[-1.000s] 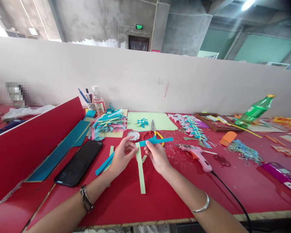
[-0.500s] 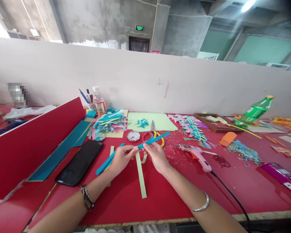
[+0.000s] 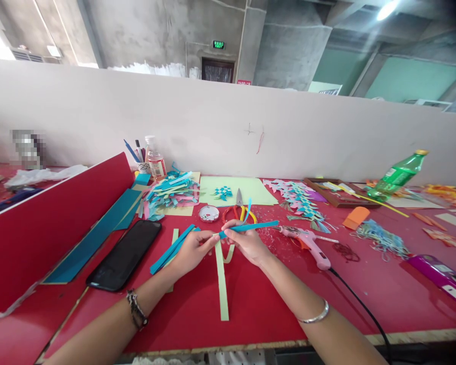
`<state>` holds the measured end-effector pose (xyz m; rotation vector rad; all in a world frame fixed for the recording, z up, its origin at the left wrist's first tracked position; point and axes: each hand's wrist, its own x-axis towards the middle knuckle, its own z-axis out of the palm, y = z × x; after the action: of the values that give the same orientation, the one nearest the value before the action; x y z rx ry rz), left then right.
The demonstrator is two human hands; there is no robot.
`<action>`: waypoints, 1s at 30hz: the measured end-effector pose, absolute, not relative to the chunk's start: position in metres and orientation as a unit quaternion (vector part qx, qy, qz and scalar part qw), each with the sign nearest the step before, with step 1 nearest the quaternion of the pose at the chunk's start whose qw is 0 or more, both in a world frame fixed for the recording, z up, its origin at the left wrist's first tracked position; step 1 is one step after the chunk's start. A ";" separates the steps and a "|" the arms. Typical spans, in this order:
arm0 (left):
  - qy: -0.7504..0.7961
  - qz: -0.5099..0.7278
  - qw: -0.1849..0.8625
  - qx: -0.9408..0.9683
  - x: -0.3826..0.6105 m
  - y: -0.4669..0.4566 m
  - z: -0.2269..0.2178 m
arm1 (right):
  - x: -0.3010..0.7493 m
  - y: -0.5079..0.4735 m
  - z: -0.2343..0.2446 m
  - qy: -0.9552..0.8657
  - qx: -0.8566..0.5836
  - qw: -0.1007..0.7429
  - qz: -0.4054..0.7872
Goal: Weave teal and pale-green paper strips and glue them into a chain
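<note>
You had both hands close together over the red tabletop (image 3: 197,324), working what looked like a fold or wrap where two paper strips met. Your left hand (image 3: 190,252) was pinched, thumb against finger, at the top of the pale green paper strip (image 3: 222,294), which hung from the grip toward the near edge of the table. Your right hand (image 3: 249,244) was closed by thumb and fingers on the blue paper strip (image 3: 261,226), just beside the left fingertips. The crossing of the two strips thus lay in the narrow gap between your hands; one blue end reached out past the right hand, and a thinner blue tail stood up behind it. A second pale green length curved below the right hand; whether it belonged to the same strip, you could not have told from this view. The next move, as I judged it, called for a firm left pinch to keep the crossing from slipping, while the right drew the blue snug and flat. Beyond the hands lay the scissors (image 3: 239,197), and left of your left hand the spare blue strips (image 3: 170,253), well within reach.
</note>
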<state>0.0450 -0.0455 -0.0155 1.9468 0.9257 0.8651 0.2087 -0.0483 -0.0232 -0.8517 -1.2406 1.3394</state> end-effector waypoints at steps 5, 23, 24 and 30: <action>0.362 0.346 0.374 0.781 0.047 -0.047 -0.014 | 0.206 -0.050 -0.021 -0.552 -0.390 0.523 0.519; 0.398 0.295 0.416 0.762 0.044 -0.046 -0.015 | 0.205 -0.049 -0.017 -0.547 -0.393 0.533 0.512; 0.398 0.291 0.419 0.763 0.044 -0.046 -0.015 | 0.205 -0.049 -0.017 -0.549 -0.392 0.534 0.509; 0.394 0.348 0.315 0.790 0.043 -0.042 -0.013 | 0.207 -0.048 -0.020 -0.553 -0.399 0.541 0.492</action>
<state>0.0432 -0.0419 -0.0131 2.0818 1.0380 0.9161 0.2074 -0.0479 -0.0199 -0.9470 -1.3136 1.1699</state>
